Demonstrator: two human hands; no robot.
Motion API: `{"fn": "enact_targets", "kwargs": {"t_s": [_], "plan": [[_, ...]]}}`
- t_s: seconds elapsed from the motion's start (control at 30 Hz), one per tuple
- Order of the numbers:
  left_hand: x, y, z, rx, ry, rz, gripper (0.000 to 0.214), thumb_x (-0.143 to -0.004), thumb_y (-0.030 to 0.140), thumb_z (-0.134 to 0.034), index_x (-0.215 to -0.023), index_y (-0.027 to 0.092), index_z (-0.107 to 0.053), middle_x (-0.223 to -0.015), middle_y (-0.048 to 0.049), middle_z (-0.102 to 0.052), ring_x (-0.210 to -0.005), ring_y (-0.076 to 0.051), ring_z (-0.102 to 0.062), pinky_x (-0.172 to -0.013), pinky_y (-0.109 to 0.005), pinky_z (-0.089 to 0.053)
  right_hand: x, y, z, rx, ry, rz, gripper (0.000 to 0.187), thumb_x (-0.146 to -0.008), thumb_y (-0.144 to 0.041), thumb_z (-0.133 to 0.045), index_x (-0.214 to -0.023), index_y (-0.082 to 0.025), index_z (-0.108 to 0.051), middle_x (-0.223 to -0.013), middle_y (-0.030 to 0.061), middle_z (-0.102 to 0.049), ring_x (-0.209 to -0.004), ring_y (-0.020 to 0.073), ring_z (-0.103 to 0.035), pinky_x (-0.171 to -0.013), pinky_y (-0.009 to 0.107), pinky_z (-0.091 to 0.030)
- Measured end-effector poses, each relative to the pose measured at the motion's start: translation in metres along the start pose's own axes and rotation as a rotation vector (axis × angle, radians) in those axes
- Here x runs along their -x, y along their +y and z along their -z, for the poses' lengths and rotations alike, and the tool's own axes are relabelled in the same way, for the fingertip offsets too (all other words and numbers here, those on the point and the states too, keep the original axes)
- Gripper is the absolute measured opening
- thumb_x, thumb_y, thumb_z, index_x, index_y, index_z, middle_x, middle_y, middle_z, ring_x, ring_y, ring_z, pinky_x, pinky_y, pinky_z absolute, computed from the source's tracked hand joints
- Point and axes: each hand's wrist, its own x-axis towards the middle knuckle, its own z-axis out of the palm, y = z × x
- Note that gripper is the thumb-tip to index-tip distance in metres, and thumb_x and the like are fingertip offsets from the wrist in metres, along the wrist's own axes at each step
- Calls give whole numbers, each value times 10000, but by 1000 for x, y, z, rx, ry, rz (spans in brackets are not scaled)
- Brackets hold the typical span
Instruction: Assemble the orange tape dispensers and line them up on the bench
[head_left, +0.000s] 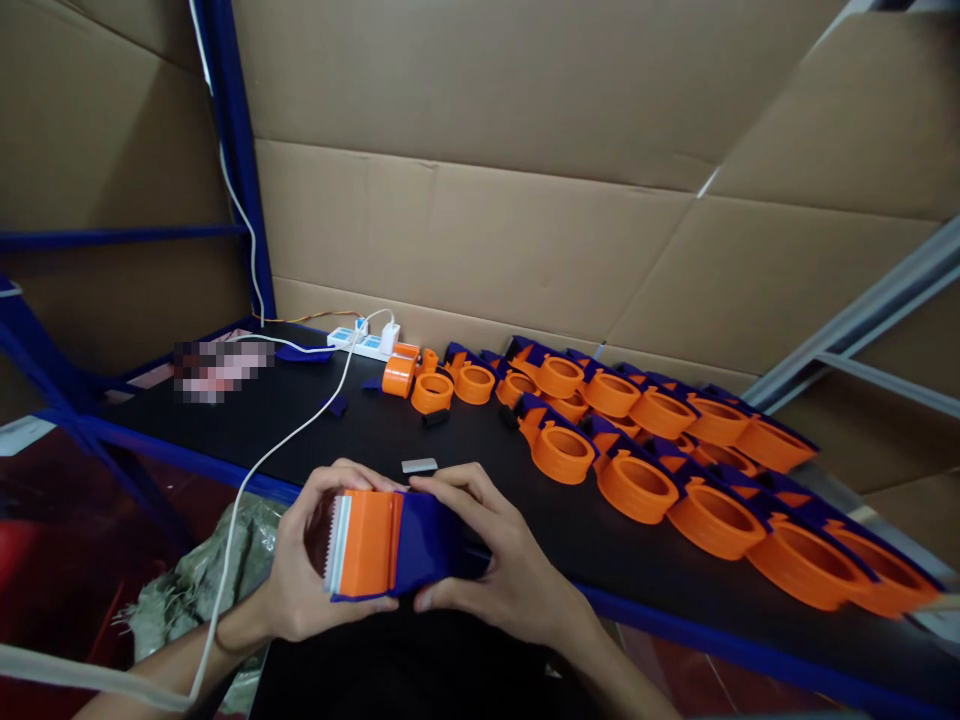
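Both my hands grip one orange and dark blue tape dispenser (394, 545) in front of my body, at the table's near edge. My left hand (296, 560) is wrapped round its orange end, beside the serrated metal cutting blade (337, 545). Round the dark blue end curls my right hand (499, 550), thumb below and fingers above. The dispenser's underside and part of the right-hand grip are hidden. Just beyond the hands, a small grey metal strip (419, 466) lies on the black tabletop (300, 440).
Several assembled tape dispensers (637, 485) stand in rows on the right. Orange parts (432, 392) and a small black piece (435, 419) lie mid-table. A white power strip (360, 343) sits at the back; its white cable (300, 425) crosses the left side. Cardboard (480, 230) walls the back.
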Motion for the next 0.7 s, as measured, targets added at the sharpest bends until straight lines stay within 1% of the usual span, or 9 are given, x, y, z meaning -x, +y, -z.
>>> {"fn": "enact_targets", "kwargs": {"t_s": [0.07, 0.17, 0.2, 0.23, 0.3, 0.37, 0.43, 0.57, 0.7], "plan": [[0, 2, -2, 15, -35, -10, 701, -548, 88, -899, -1154, 268, -596, -1077, -107, -657, -1050, -354, -632, -961, -519, -475, 1, 1, 1, -44, 0, 3, 734, -694, -442, -877, -1360, -317, -595, -1226, 96, -591, -1128, 255, -596, -950, 370, -524], [1, 3, -7, 56, -87, -6, 685, -547, 100, -903, -1147, 252, -610, -1085, -130, -667, -1060, -380, -640, -958, -557, -485, 0, 4, 2, -144, 107, 13, 303, -824, -395, -780, -1100, -284, -725, -1047, 74, -631, -981, 225, -625, -871, 354, -532], [2, 2, -8, 64, -108, -2, 676, -550, 108, -903, -1145, 246, -612, -1089, -136, -671, -1061, -384, -645, -954, -560, -491, 0, 4, 2, -177, 147, 0, 169, -853, -365, -752, -988, -265, -734, -975, 64, -636, -922, 213, -625, -841, 348, -530], [2, 1, -9, 70, -124, -6, 667, -554, 120, -905, -1141, 240, -613, -1089, -139, -674, -1057, -382, -650, -948, -555, -498, 0, 4, 1, -210, 170, -25, 101, -868, -341, -735, -898, -247, -718, -917, 57, -634, -869, 203, -618, -807, 340, -527], [4, -3, -11, 75, -138, -31, 676, -544, 159, -922, -1139, 232, -609, -1090, -135, -675, -1050, -369, -660, -940, -531, -513, 0, 3, 0, -267, 162, -86, 130, -882, -323, -717, -819, -220, -671, -866, 49, -630, -806, 188, -602, -757, 324, -516], [6, -8, -10, 71, -136, -69, 730, -513, 200, -948, -1151, 232, -596, -1102, -124, -669, -1058, -359, -661, -950, -518, -517, 1, 2, -1, -299, 138, -123, 134, -892, -316, -705, -835, -206, -656, -887, 49, -635, -809, 180, -600, -761, 316, -503], [9, -12, -9, 40, -145, -101, 779, -502, 213, -958, -1181, 239, -577, -1129, -120, -661, -1072, -355, -659, -972, -529, -510, 3, 0, 0, -298, 138, -112, 128, -864, -307, -741, -872, -203, -666, -922, 47, -636, -855, 183, -604, -808, 319, -491], [13, -20, -6, -41, -199, -187, 761, -574, 166, -912, -1240, 236, -552, -1172, -141, -653, -1093, -364, -653, -975, -575, -512, 8, -2, 5, -274, 136, -86, 183, -798, -282, -811, -895, -209, -673, -932, 37, -629, -907, 191, -594, -852, 320, -467], [15, -23, -6, -50, -222, -232, 790, -570, 124, -889, -1275, 201, -541, -1182, -154, -649, -1081, -366, -651, -961, -598, -524, 12, -5, 10, -293, 98, -105, 160, -816, -257, -797, -922, -214, -684, -912, 25, -641, -877, 175, -590, -818, 299, -464]]}}
